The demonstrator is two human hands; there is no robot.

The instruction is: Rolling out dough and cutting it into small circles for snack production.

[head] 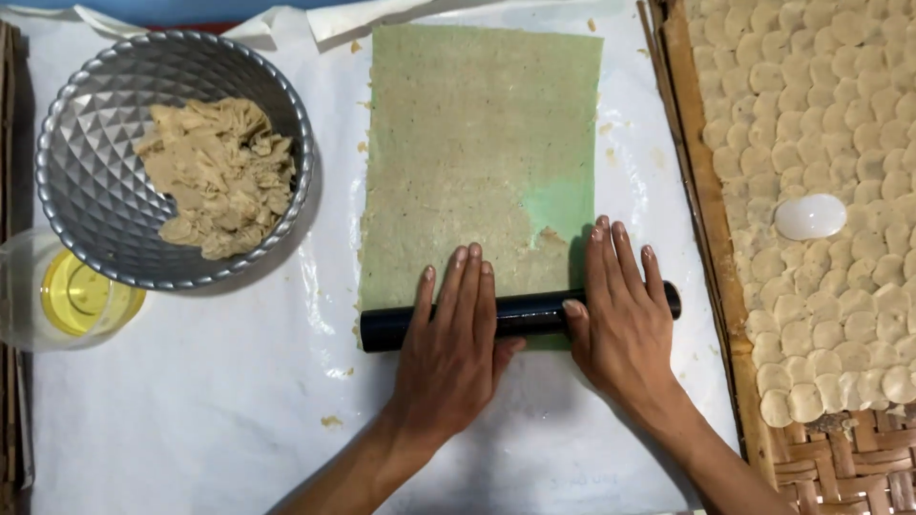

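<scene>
Left hand: the left hand (450, 343) lies flat, fingers straight and close together, palm down across the black cylindrical rolling pin (520, 315); nothing gripped.
Right hand: the right hand (622, 319) is likewise spread flat, fingers slightly fanned, pressing on the pin's right portion, thumb tucked against its near side.
Rolling pin: smooth, glossy, lying crosswise at the near end of the dough sheet, its ends showing beyond both hands.
Dough: a thin rectangular sheet of pale green dough (477, 143), matt and speckled, with ragged edges and one brighter green patch near the right fingertips.
Work surface: white paper sheet (191, 401), creased, with scattered crumbs.
Bowl: faceted silver metal bowl (86, 181), left of the dough, holding crumpled beige dough scraps (219, 176).
Cup: clear plastic cup of yellow liquid (81, 296), touching the bowl's near rim.
Tray: woven bamboo tray (840, 458), right, covered with overlapping round pale dough discs (821, 324); a white oval object (809, 216) rests on them.
</scene>
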